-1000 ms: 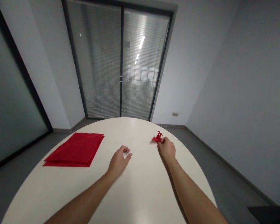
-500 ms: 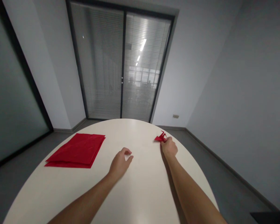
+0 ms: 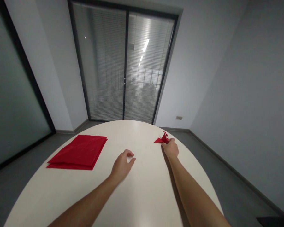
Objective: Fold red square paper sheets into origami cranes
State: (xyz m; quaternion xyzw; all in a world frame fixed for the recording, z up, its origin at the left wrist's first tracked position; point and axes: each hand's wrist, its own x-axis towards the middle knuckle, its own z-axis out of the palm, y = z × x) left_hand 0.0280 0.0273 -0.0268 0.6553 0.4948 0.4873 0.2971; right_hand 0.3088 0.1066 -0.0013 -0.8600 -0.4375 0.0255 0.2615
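Note:
A small red folded paper figure (image 3: 162, 139) sits near the far right edge of the round white table (image 3: 142, 195). My right hand (image 3: 171, 148) is stretched out to it and its fingertips pinch the figure's near side. Over the table's middle my left hand (image 3: 122, 164) rests with fingers loosely curled and the thumb apart, nothing in it. A stack of red paper sheets (image 3: 79, 151) lies flat on the left of the table, well away from both hands.
Behind the table stands a glass door with closed blinds (image 3: 124, 63). A dark glass panel (image 3: 11, 94) runs along the left, and a grey wall (image 3: 251, 94) on the right. Grey floor surrounds the table.
My right hand has carried the red paper figure a little farther out toward the table's far right edge. My left hand has hardly moved.

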